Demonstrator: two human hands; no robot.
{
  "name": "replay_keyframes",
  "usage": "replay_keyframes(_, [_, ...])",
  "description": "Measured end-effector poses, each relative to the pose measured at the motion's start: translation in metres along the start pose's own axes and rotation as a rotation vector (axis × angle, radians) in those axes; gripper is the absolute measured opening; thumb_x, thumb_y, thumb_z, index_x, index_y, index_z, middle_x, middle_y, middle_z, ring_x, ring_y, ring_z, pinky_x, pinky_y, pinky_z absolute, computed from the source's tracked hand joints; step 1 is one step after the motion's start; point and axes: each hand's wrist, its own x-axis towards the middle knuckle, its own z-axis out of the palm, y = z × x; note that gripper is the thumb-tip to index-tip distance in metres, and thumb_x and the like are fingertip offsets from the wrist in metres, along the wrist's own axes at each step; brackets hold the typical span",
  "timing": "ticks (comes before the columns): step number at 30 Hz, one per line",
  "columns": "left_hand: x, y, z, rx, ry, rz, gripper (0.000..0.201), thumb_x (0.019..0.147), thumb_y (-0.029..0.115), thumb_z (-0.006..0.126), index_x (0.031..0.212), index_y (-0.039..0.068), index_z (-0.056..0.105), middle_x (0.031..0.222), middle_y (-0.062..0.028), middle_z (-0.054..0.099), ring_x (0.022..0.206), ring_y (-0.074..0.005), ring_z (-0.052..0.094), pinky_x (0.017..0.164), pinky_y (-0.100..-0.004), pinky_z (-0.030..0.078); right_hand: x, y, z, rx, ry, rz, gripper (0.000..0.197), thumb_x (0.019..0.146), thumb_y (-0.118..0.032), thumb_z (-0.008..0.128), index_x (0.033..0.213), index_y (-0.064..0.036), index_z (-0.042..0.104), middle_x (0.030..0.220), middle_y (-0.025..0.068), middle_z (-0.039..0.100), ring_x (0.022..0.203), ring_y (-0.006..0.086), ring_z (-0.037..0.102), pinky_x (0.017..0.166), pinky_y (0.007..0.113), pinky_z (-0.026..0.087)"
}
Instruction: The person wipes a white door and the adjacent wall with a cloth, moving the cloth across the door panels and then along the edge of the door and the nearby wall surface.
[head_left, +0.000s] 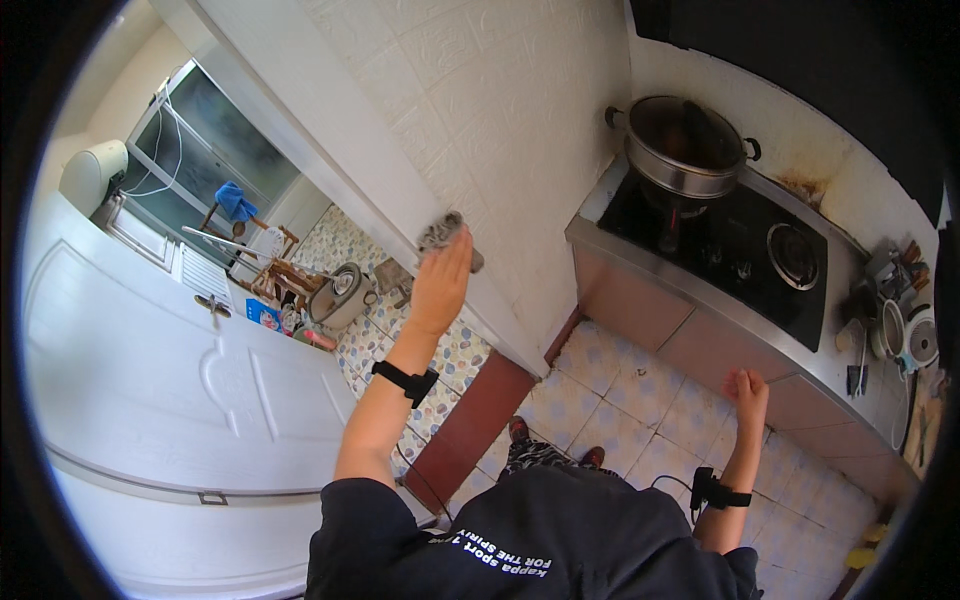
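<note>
My left hand (444,285) is raised to the white door frame (385,205), its fingers pressed together over a crumpled grey rag (440,232). The rag lies against the frame's edge beside the textured white wall (510,130); part of it is hidden under my palm. My right hand (747,388) hangs in front of the pinkish cabinet doors (640,295) below the counter, apart from them. Its fingers are curled in, and nothing shows in them.
A lidded steamer pot (685,150) stands on the black gas stove (730,240) at the right. Utensils and strainers (890,325) crowd the counter's end. Left, a white door (180,370) stands open beside a brown-red threshold (470,420); beyond are a bin (340,298) and wooden chair.
</note>
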Motion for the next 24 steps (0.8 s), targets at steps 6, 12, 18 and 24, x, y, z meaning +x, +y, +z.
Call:
replay_keyframes(6, [-0.082, 0.052, 0.073, -0.145, -0.29, 0.188, 0.044, 0.079, 0.009, 0.044, 0.12, -0.007, 0.046, 0.128, -0.0141, 0.047, 0.113, -0.0227, 0.047, 0.099, -0.0347, 0.032, -0.023, 0.0, -0.015, -0.006, 0.039, 0.044, 0.027, 0.091, -0.024, 0.05, 0.093, 0.0006, 0.061, 0.08, 0.0068, 0.064, 0.063, 0.0123, 0.061, 0.056, 0.022, 0.046])
replay_keyframes(12, [-0.069, 0.028, 0.048, -0.098, -0.244, 0.174, 0.045, 0.078, 0.01, 0.044, 0.122, -0.001, 0.047, 0.131, -0.0115, 0.045, 0.113, -0.0201, 0.047, 0.1, -0.0341, 0.031, -0.021, 0.004, -0.037, -0.041, 0.069, 0.034, 0.027, 0.09, -0.024, 0.051, 0.088, 0.0013, 0.061, 0.075, 0.0061, 0.063, 0.062, 0.0119, 0.06, 0.055, 0.023, 0.046])
replay_keyframes(18, [-0.001, -0.02, -0.042, 0.118, -0.005, 0.021, 0.046, 0.08, 0.008, 0.044, 0.126, 0.001, 0.043, 0.134, -0.0075, 0.043, 0.12, -0.0155, 0.043, 0.094, -0.0326, 0.034, -0.01, -0.001, -0.023, -0.047, 0.064, 0.007, 0.026, 0.09, -0.021, 0.051, 0.081, 0.0021, 0.06, 0.07, 0.0048, 0.06, 0.06, 0.0105, 0.057, 0.053, 0.023, 0.044])
replay_keyframes(24, [-0.021, -0.013, -0.01, 0.094, 0.021, 0.059, 0.047, 0.08, 0.008, 0.046, 0.126, 0.0, 0.043, 0.135, -0.0069, 0.042, 0.113, -0.0151, 0.048, 0.087, -0.0299, 0.039, -0.008, 0.002, 0.0, -0.037, -0.004, 0.006, 0.025, 0.09, -0.021, 0.051, 0.085, 0.002, 0.06, 0.073, 0.0052, 0.061, 0.061, 0.0108, 0.058, 0.054, 0.022, 0.043])
